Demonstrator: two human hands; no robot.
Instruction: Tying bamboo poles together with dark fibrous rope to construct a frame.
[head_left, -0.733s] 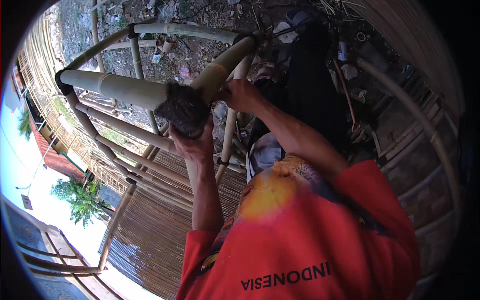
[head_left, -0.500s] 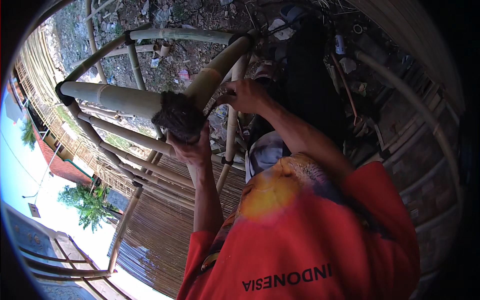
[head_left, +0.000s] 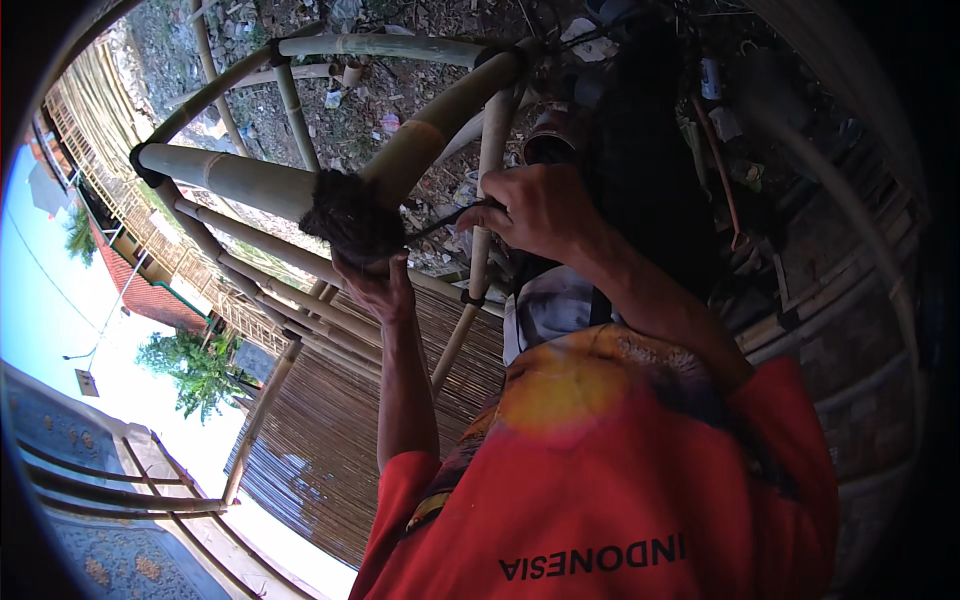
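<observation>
A dark brown fibre binding [head_left: 350, 218] wraps the corner where two thick green bamboo poles meet. One is the left-hand bamboo pole [head_left: 235, 180], the other the far bamboo pole [head_left: 425, 130]. My left hand [head_left: 378, 288] is closed around the near underside of the binding, its fingers partly hidden beneath. From the binding a thin dark cord [head_left: 435, 228] runs taut to the right. My right hand [head_left: 545, 210] pinches the cord's other end between thumb and bent fingers, just past an upright bamboo pole [head_left: 489, 165].
Thinner bamboo rails [head_left: 270, 245] and a slatted bamboo panel [head_left: 330, 450] lie left of and below my hands. Littered ground [head_left: 390, 85] shows beyond the frame. A curved pole [head_left: 850, 190] stands at the right. Near my feet lies a reddish rod [head_left: 717, 170].
My right hand has drawn away from the binding to the right, and more cord now shows stretched between them. My left hand stays on the binding. The whole view has shifted slightly.
</observation>
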